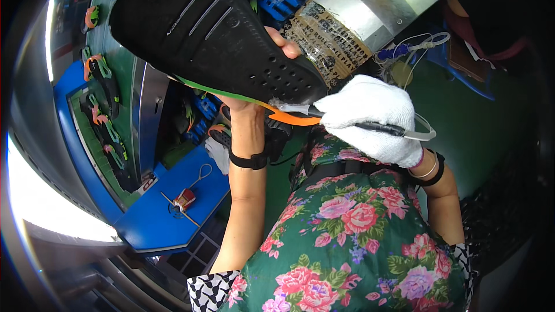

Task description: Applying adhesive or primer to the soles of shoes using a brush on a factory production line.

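Observation:
A black shoe sole (196, 40) is tilted up in front of me, its underside facing me, with three slots in the wide part and small holes at the narrow end. A green and orange upper (295, 118) shows along its lower edge. My left hand (282, 44) is bare and closed around the shoe, fingertips over the far edge, the palm mostly hidden below it. In a white knitted glove, my right hand (370, 115) grips a thin brush (295, 108) with a dark handle and a clear tube at its back end. The bristles touch the sole's edge near the narrow end.
At left, a green conveyor belt (87, 133) carries several orange and green shoe parts (99, 69). A blue table (156, 219) holds a small red container (185, 199). Taped cardboard (329, 40) and a metal panel (370, 0) lie beyond my hands. More dark shoes (219, 134) sit below.

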A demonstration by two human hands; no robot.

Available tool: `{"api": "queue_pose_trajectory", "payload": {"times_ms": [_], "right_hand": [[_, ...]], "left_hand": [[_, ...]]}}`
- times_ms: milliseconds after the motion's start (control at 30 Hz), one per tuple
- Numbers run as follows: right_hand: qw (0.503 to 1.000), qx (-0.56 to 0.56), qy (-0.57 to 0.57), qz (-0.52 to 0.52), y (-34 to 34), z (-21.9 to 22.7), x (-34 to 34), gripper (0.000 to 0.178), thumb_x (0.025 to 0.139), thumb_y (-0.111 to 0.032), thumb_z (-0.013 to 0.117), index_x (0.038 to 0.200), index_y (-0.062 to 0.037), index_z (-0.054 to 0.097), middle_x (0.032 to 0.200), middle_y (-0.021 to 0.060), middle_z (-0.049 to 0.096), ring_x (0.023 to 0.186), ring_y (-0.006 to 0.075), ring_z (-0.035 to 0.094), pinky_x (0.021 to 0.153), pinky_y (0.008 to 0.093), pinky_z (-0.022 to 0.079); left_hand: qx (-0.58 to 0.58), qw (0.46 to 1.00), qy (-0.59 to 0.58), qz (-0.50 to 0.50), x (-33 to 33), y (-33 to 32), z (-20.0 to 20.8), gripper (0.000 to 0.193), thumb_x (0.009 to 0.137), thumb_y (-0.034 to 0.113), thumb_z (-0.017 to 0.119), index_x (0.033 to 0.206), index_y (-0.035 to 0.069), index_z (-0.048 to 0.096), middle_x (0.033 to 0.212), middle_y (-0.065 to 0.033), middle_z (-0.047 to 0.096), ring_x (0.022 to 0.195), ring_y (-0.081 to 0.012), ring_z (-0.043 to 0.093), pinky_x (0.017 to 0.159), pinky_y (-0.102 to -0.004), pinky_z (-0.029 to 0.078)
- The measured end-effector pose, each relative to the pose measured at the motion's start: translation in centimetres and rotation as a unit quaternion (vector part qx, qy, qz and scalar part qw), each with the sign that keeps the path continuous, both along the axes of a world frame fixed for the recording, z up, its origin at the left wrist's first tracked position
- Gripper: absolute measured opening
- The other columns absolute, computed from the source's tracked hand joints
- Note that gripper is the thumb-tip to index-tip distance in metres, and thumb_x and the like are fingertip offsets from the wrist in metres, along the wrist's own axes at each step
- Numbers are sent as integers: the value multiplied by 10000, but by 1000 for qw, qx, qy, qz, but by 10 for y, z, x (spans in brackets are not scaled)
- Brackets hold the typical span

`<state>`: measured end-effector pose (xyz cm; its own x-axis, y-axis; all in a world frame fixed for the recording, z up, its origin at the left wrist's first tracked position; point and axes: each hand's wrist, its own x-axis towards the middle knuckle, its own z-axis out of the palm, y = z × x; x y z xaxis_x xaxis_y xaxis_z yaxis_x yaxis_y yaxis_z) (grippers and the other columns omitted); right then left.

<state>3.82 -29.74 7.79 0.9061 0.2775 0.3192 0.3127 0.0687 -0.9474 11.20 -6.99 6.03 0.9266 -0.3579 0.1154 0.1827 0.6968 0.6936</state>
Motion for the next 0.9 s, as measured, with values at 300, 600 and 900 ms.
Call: {"api": "queue_pose_trajectory", "payload": {"times_ms": [300, 600, 900], "right_hand": [[1000, -13, 8, 6, -8, 1, 2, 148, 781, -9, 786, 927, -35, 777, 948, 116, 763, 835, 253, 726, 760, 354, 572], [999, -9, 36, 7, -13, 2, 4, 131, 791, -17, 788, 921, -29, 781, 943, 113, 765, 823, 239, 725, 755, 348, 568], [1000, -30, -2, 0, -17, 4, 6, 187, 760, -47, 805, 945, -53, 779, 957, 100, 768, 805, 257, 707, 732, 355, 560]], "left_hand": [[2, 999, -36, -8, 6, -5, 2, 754, 979, 647, 483, 1171, -77, 571, 1083, -173, 608, 980, -303, 644, 933, -462, 481], [1, 997, -69, -19, 13, -9, 2, 710, 963, 621, 553, 1195, -48, 590, 1117, -181, 617, 983, -310, 646, 914, -443, 471], [-5, 996, -89, -27, 23, -2, -8, 884, 908, 742, 508, 1240, -75, 562, 1132, -233, 628, 1019, -381, 660, 903, -497, 545]]}}
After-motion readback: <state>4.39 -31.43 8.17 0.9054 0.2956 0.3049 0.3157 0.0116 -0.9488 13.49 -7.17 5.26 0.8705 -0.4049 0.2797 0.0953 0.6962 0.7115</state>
